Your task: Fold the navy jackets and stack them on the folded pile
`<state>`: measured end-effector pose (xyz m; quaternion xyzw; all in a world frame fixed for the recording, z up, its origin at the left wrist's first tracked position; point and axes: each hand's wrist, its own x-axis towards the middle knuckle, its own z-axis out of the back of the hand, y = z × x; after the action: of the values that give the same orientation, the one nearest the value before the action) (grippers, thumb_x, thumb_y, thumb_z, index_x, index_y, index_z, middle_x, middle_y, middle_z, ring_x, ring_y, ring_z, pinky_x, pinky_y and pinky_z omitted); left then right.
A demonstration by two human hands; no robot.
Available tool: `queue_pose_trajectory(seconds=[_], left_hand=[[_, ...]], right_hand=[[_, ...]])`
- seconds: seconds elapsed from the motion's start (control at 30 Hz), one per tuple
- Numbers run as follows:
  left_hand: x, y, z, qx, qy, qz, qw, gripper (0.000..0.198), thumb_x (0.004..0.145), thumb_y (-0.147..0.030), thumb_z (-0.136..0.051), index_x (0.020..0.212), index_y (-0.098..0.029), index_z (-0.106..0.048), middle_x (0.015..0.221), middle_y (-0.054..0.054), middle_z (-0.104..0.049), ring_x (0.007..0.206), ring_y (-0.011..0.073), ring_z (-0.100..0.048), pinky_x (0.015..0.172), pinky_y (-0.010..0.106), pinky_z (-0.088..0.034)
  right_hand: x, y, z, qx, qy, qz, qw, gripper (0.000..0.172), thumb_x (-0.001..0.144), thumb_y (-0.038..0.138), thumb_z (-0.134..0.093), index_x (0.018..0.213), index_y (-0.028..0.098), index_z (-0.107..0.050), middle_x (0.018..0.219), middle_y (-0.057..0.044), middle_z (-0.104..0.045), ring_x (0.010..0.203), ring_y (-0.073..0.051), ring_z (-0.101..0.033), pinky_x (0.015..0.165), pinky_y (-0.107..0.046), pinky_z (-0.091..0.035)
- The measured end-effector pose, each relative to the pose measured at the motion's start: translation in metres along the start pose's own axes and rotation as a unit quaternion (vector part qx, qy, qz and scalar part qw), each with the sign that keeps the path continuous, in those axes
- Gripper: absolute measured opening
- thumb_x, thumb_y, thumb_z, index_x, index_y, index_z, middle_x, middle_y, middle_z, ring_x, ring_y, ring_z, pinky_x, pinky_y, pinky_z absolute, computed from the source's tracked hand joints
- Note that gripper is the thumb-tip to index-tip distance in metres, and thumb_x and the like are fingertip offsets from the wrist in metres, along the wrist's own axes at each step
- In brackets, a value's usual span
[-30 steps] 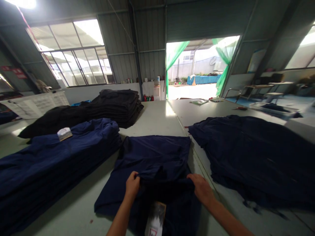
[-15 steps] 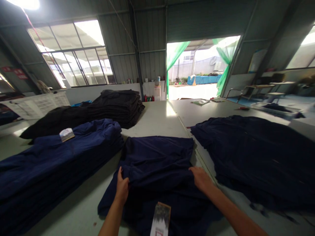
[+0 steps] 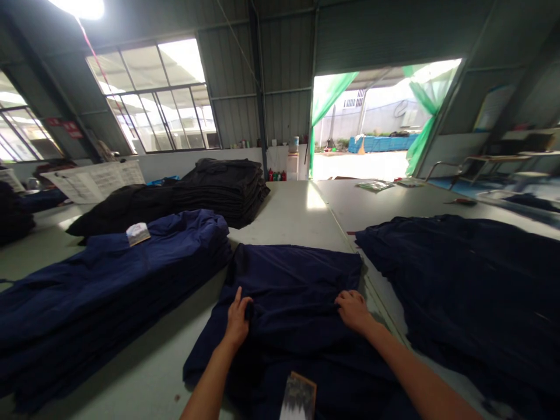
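A navy garment (image 3: 301, 274), partly folded, lies before me on the pale table. A printed hang tag (image 3: 299, 396) rests on its near part, cut off by the bottom of the view. At the garment's left side my left hand (image 3: 238, 319) pinches a fold of cloth between thumb and fingers. My right hand (image 3: 353, 309) has its fingers curled into the cloth on the right side. The lower part of the garment runs out of view beneath my forearms.
Left of me is a stack of folded navy garments (image 3: 131, 274) with a tag (image 3: 138, 234) on top. Black folded garments (image 3: 227, 189) are piled behind it. A loose navy heap (image 3: 472, 274) covers the right side. Flat plastic packets (image 3: 375, 185) lie at the table's far end.
My view has turned a little left, so the scene sits further right. Both hands stay on the garment; the right fingers are now more curled over the cloth.
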<state>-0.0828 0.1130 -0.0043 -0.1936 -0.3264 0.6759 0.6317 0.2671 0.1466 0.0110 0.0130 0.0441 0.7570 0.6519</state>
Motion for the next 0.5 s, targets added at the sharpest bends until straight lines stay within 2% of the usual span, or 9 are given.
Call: queue_pose_trajectory(seconds=[0.07, 0.1, 0.17, 0.2, 0.27, 0.33, 0.43, 0.5], left_hand=[[0.001, -0.005, 0.007, 0.006, 0.014, 0.006, 1.000, 0.026, 0.060, -0.004, -0.051, 0.079, -0.021, -0.058, 0.116, 0.004, -0.059, 0.115, 0.0194, -0.047, 0.101, 0.038, -0.031], [0.003, -0.007, 0.012, 0.003, 0.022, 0.012, 1.000, 0.017, 0.063, -0.009, -0.053, 0.075, -0.022, -0.056, 0.098, 0.001, -0.065, 0.105, 0.0187, -0.054, 0.097, 0.038, -0.035], [0.008, -0.009, 0.026, -0.005, 0.021, 0.026, 0.999, 0.005, 0.069, -0.021, -0.052, 0.073, -0.022, -0.053, 0.072, -0.004, -0.064, 0.082, 0.0158, -0.060, 0.086, 0.034, -0.043], [0.013, -0.010, 0.034, -0.005, 0.007, 0.036, 0.999, 0.005, 0.071, -0.026, -0.050, 0.073, -0.022, -0.051, 0.068, -0.004, -0.061, 0.075, 0.0146, -0.060, 0.081, 0.031, -0.045], [0.024, -0.008, 0.048, -0.003, -0.034, 0.067, 0.997, 0.013, 0.074, -0.034, -0.045, 0.076, -0.022, -0.048, 0.070, -0.003, -0.060, 0.071, 0.0141, -0.059, 0.074, 0.028, -0.046], [0.036, -0.005, 0.056, 0.002, -0.076, 0.111, 0.991, 0.019, 0.077, -0.038, -0.042, 0.084, -0.021, -0.046, 0.077, 0.000, -0.060, 0.074, 0.0154, -0.059, 0.073, 0.029, -0.046], [0.044, 0.004, 0.056, 0.015, -0.106, 0.170, 0.980, 0.029, 0.076, -0.038, -0.043, 0.096, -0.017, -0.043, 0.087, 0.006, -0.061, 0.081, 0.0176, -0.061, 0.074, 0.030, -0.047], [0.039, 0.013, 0.050, 0.030, -0.102, 0.194, 0.975, 0.033, 0.071, -0.035, -0.050, 0.097, -0.016, -0.044, 0.092, 0.010, -0.062, 0.087, 0.0201, -0.061, 0.075, 0.031, -0.048]], right_hand=[[0.003, -0.010, 0.007, 0.007, -0.003, -0.007, 1.000, 0.030, 0.075, 0.022, -0.041, 0.092, 0.026, -0.065, 0.105, -0.004, -0.061, 0.108, -0.024, -0.044, 0.092, -0.041, -0.026], [0.005, -0.015, 0.010, 0.010, -0.006, -0.014, 1.000, 0.030, 0.076, 0.023, -0.039, 0.091, 0.025, -0.065, 0.102, -0.005, -0.062, 0.106, -0.023, -0.046, 0.091, -0.041, -0.027], [0.008, -0.028, 0.018, 0.011, -0.015, -0.030, 0.999, 0.031, 0.079, 0.024, -0.036, 0.085, 0.022, -0.066, 0.092, -0.007, -0.063, 0.098, -0.023, -0.050, 0.087, -0.040, -0.031], [0.009, -0.033, 0.021, 0.011, -0.021, -0.038, 0.999, 0.032, 0.080, 0.024, -0.034, 0.083, 0.020, -0.065, 0.088, -0.008, -0.064, 0.094, -0.022, -0.052, 0.085, -0.038, -0.032], [0.009, -0.039, 0.026, 0.010, -0.037, -0.051, 0.998, 0.032, 0.081, 0.022, -0.033, 0.084, 0.019, -0.064, 0.087, -0.009, -0.063, 0.091, -0.021, -0.052, 0.084, -0.036, -0.033], [0.007, -0.038, 0.028, 0.013, -0.090, -0.062, 0.994, 0.029, 0.080, 0.020, -0.035, 0.093, 0.019, -0.061, 0.098, -0.009, -0.060, 0.098, -0.021, -0.049, 0.088, -0.035, -0.031], [-0.005, -0.022, 0.030, 0.029, -0.166, -0.096, 0.981, 0.027, 0.079, 0.020, -0.042, 0.102, 0.017, -0.055, 0.105, -0.010, -0.056, 0.103, -0.022, -0.046, 0.088, -0.034, -0.032], [-0.019, -0.010, 0.030, 0.046, -0.124, -0.109, 0.985, 0.023, 0.079, 0.024, -0.043, 0.098, 0.017, -0.055, 0.097, -0.009, -0.058, 0.095, -0.023, -0.051, 0.081, -0.034, -0.037]])
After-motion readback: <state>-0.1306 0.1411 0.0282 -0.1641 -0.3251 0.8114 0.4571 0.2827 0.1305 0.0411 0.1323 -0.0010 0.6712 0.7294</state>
